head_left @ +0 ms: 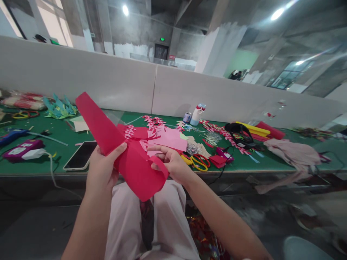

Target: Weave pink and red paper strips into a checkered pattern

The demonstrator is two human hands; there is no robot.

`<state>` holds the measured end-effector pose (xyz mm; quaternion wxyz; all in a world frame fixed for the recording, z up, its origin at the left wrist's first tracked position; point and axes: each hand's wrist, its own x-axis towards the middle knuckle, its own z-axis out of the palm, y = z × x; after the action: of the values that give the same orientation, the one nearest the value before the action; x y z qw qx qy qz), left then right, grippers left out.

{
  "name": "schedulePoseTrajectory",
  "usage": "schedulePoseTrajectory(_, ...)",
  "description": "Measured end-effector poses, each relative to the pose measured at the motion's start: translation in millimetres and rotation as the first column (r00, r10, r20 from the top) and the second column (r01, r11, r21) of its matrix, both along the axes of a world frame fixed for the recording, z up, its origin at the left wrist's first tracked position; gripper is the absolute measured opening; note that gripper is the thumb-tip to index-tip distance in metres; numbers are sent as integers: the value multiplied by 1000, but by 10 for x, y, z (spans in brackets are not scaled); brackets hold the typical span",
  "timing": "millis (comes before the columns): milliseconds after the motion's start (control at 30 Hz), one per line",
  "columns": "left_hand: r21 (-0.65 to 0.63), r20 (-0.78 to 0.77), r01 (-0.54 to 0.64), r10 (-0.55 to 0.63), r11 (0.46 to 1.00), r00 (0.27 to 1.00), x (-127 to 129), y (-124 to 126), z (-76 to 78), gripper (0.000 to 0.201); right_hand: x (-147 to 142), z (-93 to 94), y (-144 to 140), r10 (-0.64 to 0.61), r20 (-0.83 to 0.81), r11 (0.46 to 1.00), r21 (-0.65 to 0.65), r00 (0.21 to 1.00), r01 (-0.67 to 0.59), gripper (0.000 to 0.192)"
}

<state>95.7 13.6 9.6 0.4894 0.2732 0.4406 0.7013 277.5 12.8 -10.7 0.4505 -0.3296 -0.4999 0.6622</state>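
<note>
Two hands pinch one red paper sheet (127, 159) above the person's lap — the left hand (101, 169) thumbs its long upper flap, the right hand (169, 164) grips a curled strip at its edge. Beyond lie a phone (80, 155), scissors (196, 161) and pink paper (170, 139) on the green table (40, 166).

both forearms are bare with no sleeves showing, left hand (101, 169) and right hand (170, 164) have no gloves or rings, and the lap's in pale pinkish-white trousers (127, 224).
</note>
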Motion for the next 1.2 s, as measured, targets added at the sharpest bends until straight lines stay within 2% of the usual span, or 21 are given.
schedulePoseTrajectory(100, -39, -6, 40, -41, 998, 999, 20, 69, -100, 43, 45, 98, 50, -53, 79, 997, 54, 995, 49, 49)
schedulePoseTrajectory(200, -1, -62, 109, -109, 994, 992, -7, 178, -247, 48, 113, 290, 89, -92, 274, 988, 147, 957, 53, 41)
schedulePoseTrajectory(233, 18, -130, 82, -79, 996, 988, -29, 211, -304, 51, 136, 369, 98, -123, 342, 980, 190, 932, 59, 38)
schedulePoseTrajectory(267, 18, -225, -6, 10, 1000, 974, -54, 235, -359, 55, 156, 451, 104, -165, 411, 966, 251, 897, 62, 35)
schedulePoseTrajectory(300, 32, -361, -155, 156, 987, 919, -78, 247, -409, 59, 172, 530, 108, -217, 464, 945, 320, 859, 65, 32)
schedulePoseTrajectory(333, 89, -488, -273, 281, 958, 826, -100, 245, -448, 64, 183, 603, 111, -261, 506, 923, 380, 822, 59, 30)
schedulePoseTrajectory(367, 170, -584, -253, 304, 952, 753, -113, 228, -473, 65, 188, 666, 112, -282, 533, 907, 419, 798, 41, 28)
schedulePoseTrajectory(400, 249, -639, -176, 298, 952, 709, -117, 197, -481, 57, 187, 717, 112, -288, 554, 898, 440, 781, 20, 26)
schedulePoseTrajectory(433, 303, -700, -35, 247, 952, 670, -108, 157, -472, 44, 181, 754, 112, -290, 568, 891, 454, 770, 0, 25)
schedulePoseTrajectory(500, 352, -798, 223, 166, 909, 580, -60, 66, -417, 32, 157, 785, 113, -283, 585, 877, 479, 760, -42, 23)
schedulePoseTrajectory(567, 374, -826, 321, 155, 870, 542, 12, -8, -346, 36, 124, 768, 119, -289, 597, 854, 514, 748, -81, 23)
schedulePoseTrajectory(667, 384, -803, 312, 148, 869, 577, 103, -45, -295, 25, 79, 688, 134, -308, 622, 820, 557, 720, -130, 21)
schedulePoseTrajectory(733, 389, -772, 270, 152, 881, 617, 131, -32, -311, 14, 58, 623, 148, -304, 627, 809, 568, 717, -153, 18)
schedulePoseTrajectory(833, 368, -731, 248, 114, 896, 673, 138, -1, -361, 9, 42, 539, 164, -282, 614, 808, 566, 737, -163, 15)
schedulePoseTrajectory(1033, 315, -661, 292, -13, 903, 750, 144, 12, -376, 6, 43, 454, 194, -186, 554, 839, 519, 811, -162, 16)
schedulePoseTrajectory(1200, 315, -598, 283, -42, 906, 800, 175, 12, -399, 5, 49, 425, 234, -48, 441, 904, 400, 896, -149, 16)
